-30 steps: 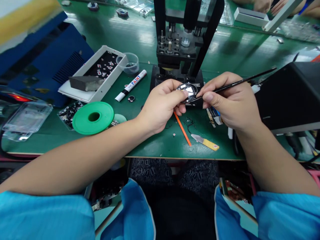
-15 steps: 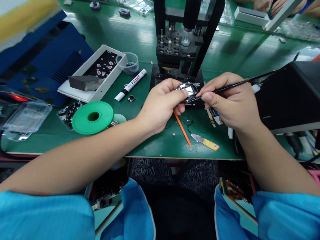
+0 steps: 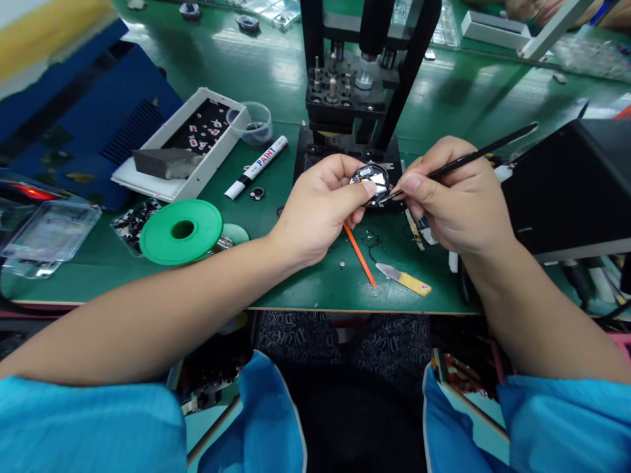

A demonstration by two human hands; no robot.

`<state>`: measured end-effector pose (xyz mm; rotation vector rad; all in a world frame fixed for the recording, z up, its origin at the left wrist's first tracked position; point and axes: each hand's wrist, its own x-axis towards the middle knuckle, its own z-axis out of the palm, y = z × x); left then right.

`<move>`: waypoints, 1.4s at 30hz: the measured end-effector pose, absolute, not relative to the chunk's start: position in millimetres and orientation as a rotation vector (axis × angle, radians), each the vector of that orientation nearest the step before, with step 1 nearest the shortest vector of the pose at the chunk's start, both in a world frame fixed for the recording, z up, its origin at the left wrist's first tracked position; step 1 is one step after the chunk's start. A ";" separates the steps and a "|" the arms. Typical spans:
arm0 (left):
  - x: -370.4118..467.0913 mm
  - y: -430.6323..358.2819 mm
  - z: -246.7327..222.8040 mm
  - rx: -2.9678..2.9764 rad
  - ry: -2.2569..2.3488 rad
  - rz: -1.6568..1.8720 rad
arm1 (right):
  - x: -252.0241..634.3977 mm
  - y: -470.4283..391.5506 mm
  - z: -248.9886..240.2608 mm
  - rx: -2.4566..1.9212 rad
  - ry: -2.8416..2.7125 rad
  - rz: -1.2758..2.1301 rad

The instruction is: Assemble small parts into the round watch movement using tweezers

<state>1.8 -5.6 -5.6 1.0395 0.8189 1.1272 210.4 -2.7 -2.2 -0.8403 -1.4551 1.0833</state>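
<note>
My left hand (image 3: 323, 207) pinches a small round black case (image 3: 371, 182) between thumb and fingers. Silver and white electronic parts show inside it, like an opened smartwatch body. In my right hand (image 3: 451, 194) are slim black tweezers (image 3: 470, 156), gripped like a pen. Their tips meet the lower right part of the round case, though whether they grip anything there is too small to tell. Just behind both hands stands a black press (image 3: 348, 108) with metal pins. An orange stick (image 3: 359, 255) and a yellow-handled blade (image 3: 404, 279) lie on the green table below the hands.
A paint marker (image 3: 257, 167), a green spool (image 3: 181, 231) and a white tray (image 3: 210, 161) of small parts are on the left. Beside the tray is a clear cup (image 3: 254, 125). A black box (image 3: 572, 190) stands close to my right forearm. Another person's arms show at the far right.
The tweezers have turned in my right hand, their back end showing broader and higher. The round case has tilted slightly, with more of its inside parts visible. My left hand keeps its pinch.
</note>
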 end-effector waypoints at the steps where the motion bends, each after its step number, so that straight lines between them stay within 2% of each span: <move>1: 1.7 -5.4 -6.5 1.043 0.798 1.126 | 209.3 -2.7 -1.2 -0.834 -1.440 1.105; 15: 0.7 -2.0 -18.5 1.138 0.630 1.119 | 210.0 -2.6 6.2 -0.867 -1.372 1.283; 24: 3.3 -5.4 -10.0 1.131 0.852 1.159 | 206.0 -8.5 1.5 -0.916 -1.423 1.011; 42: 3.6 -9.8 -5.9 1.282 0.860 1.200 | 204.9 -3.9 2.1 -0.953 -1.351 1.208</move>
